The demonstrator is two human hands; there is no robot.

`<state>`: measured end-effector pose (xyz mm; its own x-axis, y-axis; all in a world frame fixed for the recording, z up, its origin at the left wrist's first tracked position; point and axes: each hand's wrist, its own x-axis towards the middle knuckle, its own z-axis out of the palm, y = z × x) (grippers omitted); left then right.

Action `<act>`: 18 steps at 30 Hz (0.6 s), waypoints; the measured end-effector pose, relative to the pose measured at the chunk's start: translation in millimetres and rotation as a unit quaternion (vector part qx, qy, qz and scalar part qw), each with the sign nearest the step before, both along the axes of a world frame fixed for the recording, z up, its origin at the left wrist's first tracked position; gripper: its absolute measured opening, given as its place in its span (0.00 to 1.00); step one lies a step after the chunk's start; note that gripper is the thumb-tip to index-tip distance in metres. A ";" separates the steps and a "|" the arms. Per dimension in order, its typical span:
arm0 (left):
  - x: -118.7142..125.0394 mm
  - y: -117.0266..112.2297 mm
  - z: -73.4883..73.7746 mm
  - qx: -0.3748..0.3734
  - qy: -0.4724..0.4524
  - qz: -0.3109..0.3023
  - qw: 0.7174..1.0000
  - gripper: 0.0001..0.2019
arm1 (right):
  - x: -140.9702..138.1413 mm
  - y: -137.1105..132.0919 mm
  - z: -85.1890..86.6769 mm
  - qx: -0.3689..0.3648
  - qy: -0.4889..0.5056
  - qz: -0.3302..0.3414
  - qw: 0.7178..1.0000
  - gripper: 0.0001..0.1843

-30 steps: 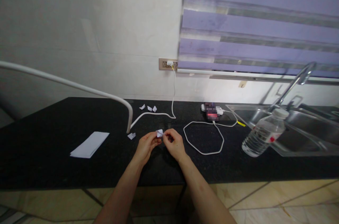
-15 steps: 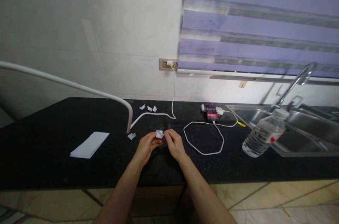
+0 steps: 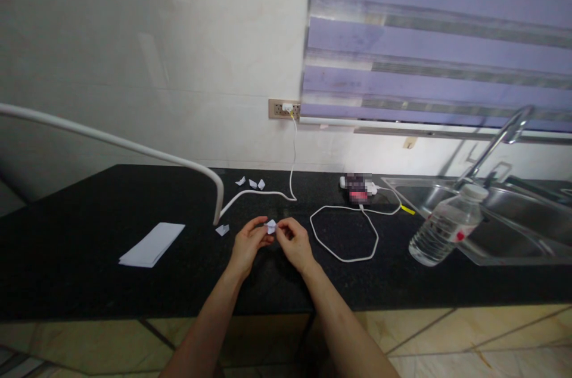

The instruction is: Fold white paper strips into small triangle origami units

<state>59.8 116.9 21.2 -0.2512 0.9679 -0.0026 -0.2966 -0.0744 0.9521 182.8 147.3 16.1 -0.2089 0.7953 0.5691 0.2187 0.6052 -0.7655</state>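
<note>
A small piece of folded white paper (image 3: 271,226) is pinched between my two hands, just above the black countertop (image 3: 268,300). My left hand (image 3: 248,245) grips it from the left with thumb and fingers. From the right, the fingertips of my right hand (image 3: 294,242) close on its other side. Left of my hands lies another small folded paper (image 3: 222,229). Farther back, near the wall, rest several more folded paper pieces (image 3: 252,184). A flat stack of white paper sheets (image 3: 152,245) lies at the left.
A white cable (image 3: 344,260) loops on the counter beside a pixelated device (image 3: 357,188). At the right, a water bottle (image 3: 447,226) leans by the steel sink (image 3: 509,259) with its faucet (image 3: 500,139). A white bent tube (image 3: 111,138) crosses at left. A wall socket (image 3: 284,108) holds a plug.
The folded paper has turned between my fingers and shifted slightly right. My left forefinger has lifted a little, and my right fingers have moved slightly. Everything else stays in place.
</note>
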 end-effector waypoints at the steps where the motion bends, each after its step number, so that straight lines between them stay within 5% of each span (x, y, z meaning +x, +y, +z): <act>1: 0.8 0.1 0.3 0.017 0.035 0.020 0.999 0.16 | 0.5 0.1 0.3 0.001 0.000 0.000 1.000 0.06; 6: 1.7 1.3 -0.1 0.055 0.126 0.054 0.989 0.11 | 1.8 0.0 1.8 -0.010 0.017 -0.008 1.000 0.07; 18: 0.4 0.9 -0.8 0.008 0.019 0.061 0.998 0.15 | -2.6 6.5 -2.8 -0.126 0.132 0.021 0.983 0.06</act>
<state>60.2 117.8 20.4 -0.3663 0.9302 0.0235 -0.2483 -0.1221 0.9609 180.2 153.8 13.3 -0.1153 0.9116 0.3947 -0.0290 0.3940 -0.9186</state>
